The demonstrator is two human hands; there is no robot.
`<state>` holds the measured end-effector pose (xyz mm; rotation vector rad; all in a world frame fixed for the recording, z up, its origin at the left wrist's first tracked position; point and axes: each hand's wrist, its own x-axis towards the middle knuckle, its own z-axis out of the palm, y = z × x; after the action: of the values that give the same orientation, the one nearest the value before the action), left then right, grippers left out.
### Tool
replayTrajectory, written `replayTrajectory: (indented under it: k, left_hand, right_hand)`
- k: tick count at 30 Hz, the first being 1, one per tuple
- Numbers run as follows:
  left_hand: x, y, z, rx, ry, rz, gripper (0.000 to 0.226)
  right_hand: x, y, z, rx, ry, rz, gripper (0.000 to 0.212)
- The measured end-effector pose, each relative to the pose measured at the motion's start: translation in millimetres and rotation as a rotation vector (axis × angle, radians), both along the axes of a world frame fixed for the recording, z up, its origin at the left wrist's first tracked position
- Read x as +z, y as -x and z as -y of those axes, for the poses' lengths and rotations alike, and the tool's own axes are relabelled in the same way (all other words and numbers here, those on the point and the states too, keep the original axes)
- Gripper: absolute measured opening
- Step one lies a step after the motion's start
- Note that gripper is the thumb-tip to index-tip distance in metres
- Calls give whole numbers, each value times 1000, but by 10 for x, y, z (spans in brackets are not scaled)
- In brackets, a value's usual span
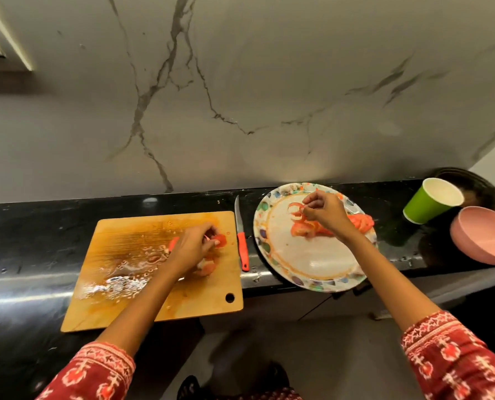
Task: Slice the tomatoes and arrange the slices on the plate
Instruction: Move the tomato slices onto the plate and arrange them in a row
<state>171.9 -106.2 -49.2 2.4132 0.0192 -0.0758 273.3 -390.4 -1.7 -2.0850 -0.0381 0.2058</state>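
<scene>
At centre right of the frame, the right hand [325, 213] is hovering over the patterned plate [312, 272], fingertips pinched together on a thin tomato ring [294, 209], apparently setting it down. More tomato slices [361, 222] are lying on the plate's right side, partly under the wrist. At centre left, the left hand [191, 246] is curling over cut tomato pieces [221, 240] on the wooden cutting board [125, 284], gripping at least one; how many it is holding, cannot tell.

Judgement: slicing looks done or paused, since the red-handled knife [242, 245] is lying idle on the desk [24, 241] between board and plate. Transfer and arranging is the step in hand. Next move likely calls for releasing the ring flat, then carrying the board pieces across without tearing them; they look wet and floppy.

Surface: the board is glistening with juice and seeds toward its lower left. The desk is black, glossy, spotted with droplets. A green paper cup [431, 200] and a pink bowl [483, 235] are sitting at far right. A grey-veined marble wall [240, 96] is filling the upper frame. Red patterned sleeves [457, 353] are showing at the bottom corners.
</scene>
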Motion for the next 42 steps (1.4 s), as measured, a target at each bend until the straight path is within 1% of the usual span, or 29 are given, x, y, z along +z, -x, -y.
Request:
replayTrajectory:
  k: [2,6,9,12,15,17,19,21,24,26,30,33,42]
  left_hand:
    - [-41,-134,262,-26,23,16,12]
    - [-135,-378,784,-56,100,-10,11]
    - [-223,-537,1070,-50,155,-42,11]
    - [-273,-634,1244,-27,194,-34,12]
    - [-290,-700,1338,4,220,-30,12]
    - [-295,-725,1371,14,207,-38,12]
    - [-296,-741,1431,50,202,-39,15]
    - [-283,-755,1473,84,244,-25,21]
    - [-235,-803,1569,96,307,22,29]
    - [-216,-863,1628,103,292,35,29]
    - [-280,-974,1642,74,160,-16,13]
    - [-357,-1015,1626,27,90,-54,10]
    - [-460,-997,1708,83,190,51,11]
  right_hand:
    - [7,-67,222,18,43,-6,15]
    - [-99,-162,488,94,213,-2,18]
    - [-219,-236,475,214,309,13,21]
    - [-294,-315,342,280,320,19,23]
    - [-384,-394,299,322,395,89,21]
    - [-412,-420,342,310,475,187,20]
    - [-409,-486,418,280,425,249,17]
    - [-345,-538,461,287,331,221,14]
    - [-238,-563,469,440,289,159,15]
    - [-208,-561,461,494,242,131,15]
    - [-253,-607,515,414,132,112,11]
    - [-311,-644,601,363,120,126,9]
    - [-390,-693,707,309,110,130,9]
